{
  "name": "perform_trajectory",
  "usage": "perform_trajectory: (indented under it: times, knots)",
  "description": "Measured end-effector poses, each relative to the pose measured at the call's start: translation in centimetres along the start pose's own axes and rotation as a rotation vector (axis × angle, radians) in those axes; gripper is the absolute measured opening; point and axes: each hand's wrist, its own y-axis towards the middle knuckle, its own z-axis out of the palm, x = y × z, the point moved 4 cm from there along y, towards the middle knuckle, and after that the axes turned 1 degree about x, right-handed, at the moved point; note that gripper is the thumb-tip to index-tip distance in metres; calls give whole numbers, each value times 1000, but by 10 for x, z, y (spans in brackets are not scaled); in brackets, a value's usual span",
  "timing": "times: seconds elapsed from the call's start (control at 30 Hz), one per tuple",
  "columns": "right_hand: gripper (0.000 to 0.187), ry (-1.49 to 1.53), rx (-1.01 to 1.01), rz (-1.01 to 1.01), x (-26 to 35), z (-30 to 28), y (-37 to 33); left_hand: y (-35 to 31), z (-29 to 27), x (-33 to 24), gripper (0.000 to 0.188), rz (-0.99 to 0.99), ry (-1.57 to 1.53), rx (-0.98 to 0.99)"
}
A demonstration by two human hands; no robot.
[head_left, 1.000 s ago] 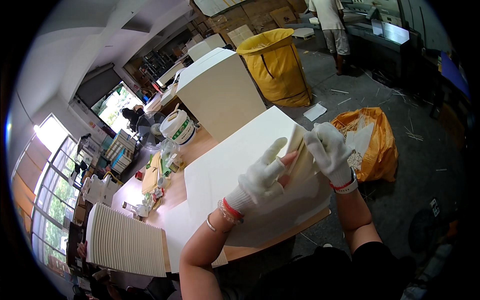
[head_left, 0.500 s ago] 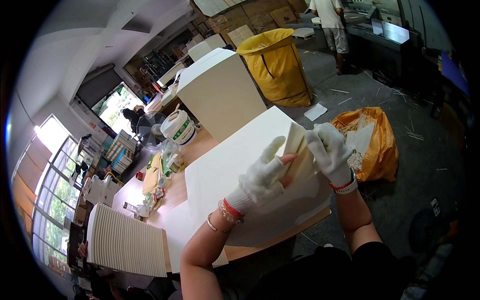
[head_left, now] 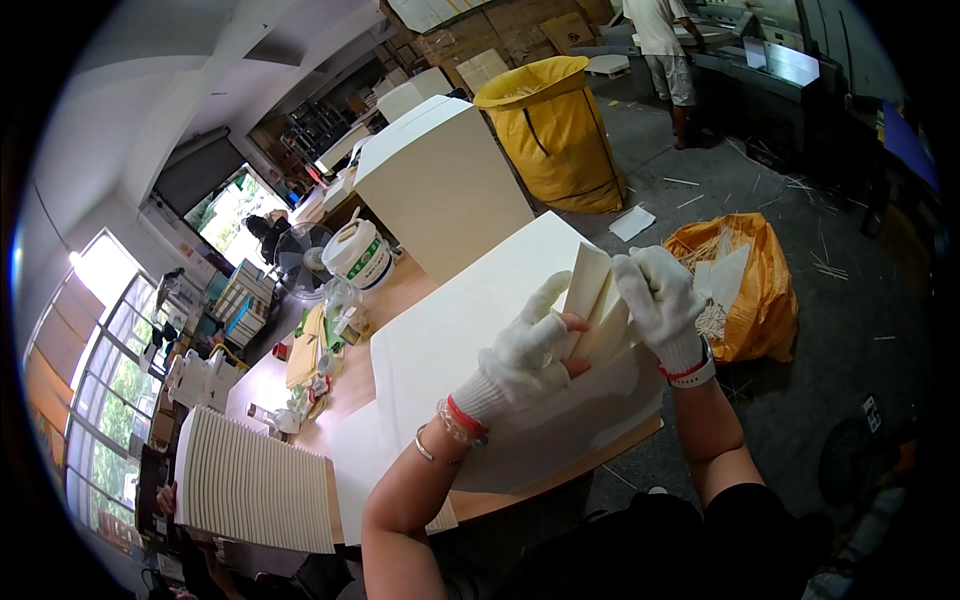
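Note:
My left hand, in a white glove with bare fingertips, is closed around a cream paper pad that stands tilted over a pile of large white sheets. Its thumb lies along the pad's near-left side and its fingers reach across the lower part. Against the pad's right edge, my gloved right hand is closed with curled fingers. It seems to pinch that edge, though the fingertips are partly hidden. The white sheets lie on a wooden table beneath both hands.
To the left stands a long row of cream pads, with a person's hand at its end. A tall paper stack, a white bucket and a fan are farther off. Orange and yellow sacks stand on the floor.
The pad has turned slightly, and its face shows wider between my hands. Both hands stay almost in place. The far person's arm has shifted toward the machine.

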Motion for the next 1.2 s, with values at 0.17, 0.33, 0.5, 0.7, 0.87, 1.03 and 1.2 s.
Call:
perform_trajectory:
  times: [0.17, 0.33, 0.5, 0.7, 0.87, 1.03, 1.2]
  knots:
    - [11, 200, 30, 191, -9, 1, -3, -1, -1, 4, 45, 32, -53, 5]
    - [15, 176, 17, 187, -2, 0, 3, -2, -5, -1, 46, 12, 16, 87]
    - [11, 199, 32, 266, -9, 1, -3, 5, -6, -10, 41, 85, 14, 30]
    - [19, 80, 52, 64, -4, 0, -6, -2, -3, -3, 41, 11, 37, 26]
    - [23, -151, -24, -77, 6, -1, -14, -10, -9, 0, 55, 59, 18, -31]
    - [21, -91, 445, -73, 61, 6, -2, -16, -3, -5, 63, 103, 170, -117]
    - [19, -56, 547, 163, 45, 7, -23, -17, 23, -22, 48, 95, 586, -218]
